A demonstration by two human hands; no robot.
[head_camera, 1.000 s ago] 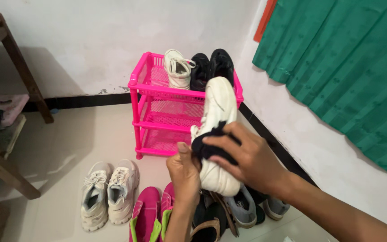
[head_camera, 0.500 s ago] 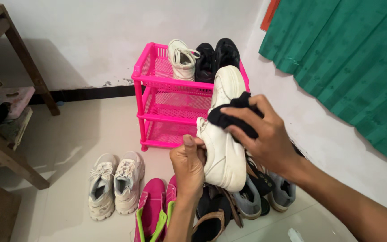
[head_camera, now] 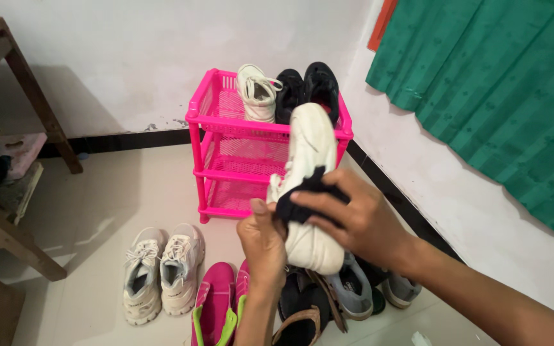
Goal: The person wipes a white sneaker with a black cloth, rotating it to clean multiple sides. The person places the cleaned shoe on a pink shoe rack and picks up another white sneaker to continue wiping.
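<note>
1. While the left hand (head_camera: pixel 265 240) closes its grip around the lower side of a white leather sneaker (head_camera: pixel 309 186), the shoe is held up in the air, toe pointing away toward the wall, in front of a bright pink plastic shoe rack (head_camera: pixel 226 138).
2. The right hand (head_camera: pixel 354 221) presses a small black cloth (head_camera: pixel 302 198) against the side of the white sneaker, fingers closed over the cloth so that it is bunched under the fingertips.
3. The white sneaker is above the floor and touches neither the rack nor the shoes below it; only the two hands and the cloth are in contact with it.
4. On the top tier of the pink rack stand a second white lace-up sneaker (head_camera: pixel 256 93) and, just beside it to the right, a pair of black shoes (head_camera: pixel 309 90); the two lower tiers show only pink mesh.
5. On the pale tiled floor (head_camera: pixel 110 192), to the left of the hands, a pair of cream-white chunky sneakers (head_camera: pixel 161 272) sits side by side.
6. Just beside those lies a pair of magenta sports shoes with green trim (head_camera: pixel 216 307), partly hidden by the left forearm.
7. Under the hands lie brown strapped sandals (head_camera: pixel 302 314) and grey sneakers (head_camera: pixel 354 291), crowded together and touching.
8. A green curtain (head_camera: pixel 501 96) hangs at the right, and wooden furniture legs (head_camera: pixel 33 96) stand at the left.
</note>
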